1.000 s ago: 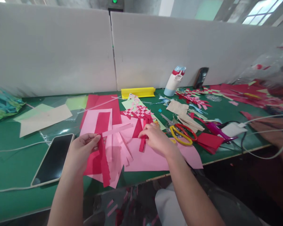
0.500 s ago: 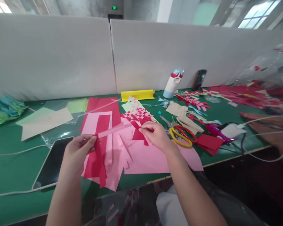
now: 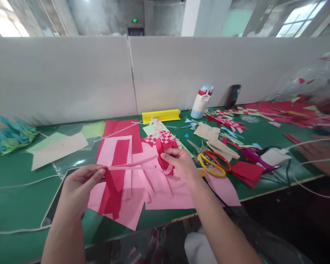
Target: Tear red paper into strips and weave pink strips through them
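Observation:
My left hand [image 3: 81,185] is closed in a pinch on one end of the pink paper strips [image 3: 132,168]. A red paper strip [image 3: 112,190] hangs down from the same fingertips, over a red paper piece [image 3: 121,152]. To the right, the fingers of my right hand [image 3: 179,164] are closed on a short red paper strip [image 3: 159,148], with the pink strips reaching toward it; exactly how they join is hidden. Pink paper sheets [image 3: 178,200] lie beneath both hands. Behind my right hand is a red-and-pink woven paper piece [image 3: 165,136].
Scissors [image 3: 213,163] with yellow and red handles lie right of my right hand, near folded red paper [image 3: 247,173] and a purple tool [image 3: 257,159]. A phone-like device [image 3: 55,201] lies partly under my left forearm. A bottle [image 3: 201,102] stands by the white partition [image 3: 71,77].
My left hand has moved slightly left and down, and my right hand slightly down. The pink strips between them now show as two separated lengths. The camera view has tilted up a little.

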Motion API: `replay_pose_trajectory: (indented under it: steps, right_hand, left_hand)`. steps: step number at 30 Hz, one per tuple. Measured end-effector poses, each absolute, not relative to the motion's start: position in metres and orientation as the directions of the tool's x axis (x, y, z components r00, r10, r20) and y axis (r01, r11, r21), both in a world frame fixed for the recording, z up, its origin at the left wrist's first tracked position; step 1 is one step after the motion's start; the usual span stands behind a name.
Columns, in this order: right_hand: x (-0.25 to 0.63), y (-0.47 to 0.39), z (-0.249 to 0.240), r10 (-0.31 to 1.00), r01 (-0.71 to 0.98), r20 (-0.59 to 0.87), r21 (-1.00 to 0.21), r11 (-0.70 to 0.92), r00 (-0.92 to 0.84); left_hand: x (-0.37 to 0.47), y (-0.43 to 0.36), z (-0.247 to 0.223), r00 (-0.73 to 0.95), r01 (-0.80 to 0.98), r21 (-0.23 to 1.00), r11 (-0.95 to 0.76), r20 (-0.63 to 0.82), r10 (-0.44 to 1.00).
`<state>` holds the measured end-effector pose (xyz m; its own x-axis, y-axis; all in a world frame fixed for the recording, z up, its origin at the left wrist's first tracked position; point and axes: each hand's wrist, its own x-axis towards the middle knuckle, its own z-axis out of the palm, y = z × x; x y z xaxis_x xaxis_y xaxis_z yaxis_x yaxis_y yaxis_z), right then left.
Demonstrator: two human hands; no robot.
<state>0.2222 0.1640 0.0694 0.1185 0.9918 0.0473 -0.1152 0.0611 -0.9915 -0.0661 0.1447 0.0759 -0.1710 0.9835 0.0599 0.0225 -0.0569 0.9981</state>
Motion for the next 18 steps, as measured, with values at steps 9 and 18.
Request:
replay_pose_trajectory:
  steps: [9,18]
  right_hand:
    - [0.2206,0.1634,0.0679,0.999,-0.233,0.013,-0.972,0.022,0.038]
    - [0.2243,0.1649,0.0649,0.999,-0.194,0.030,-0.981,0.032,0.015]
  left_hand:
    - [-0.0647,0.1481,0.0744,-0.190,0.008,0.998,-0.062,0.062,0.980]
    - [-0.0657,0.1471,0.0750,-0.157,-0.004,0.998,-0.055,0.054,0.986]
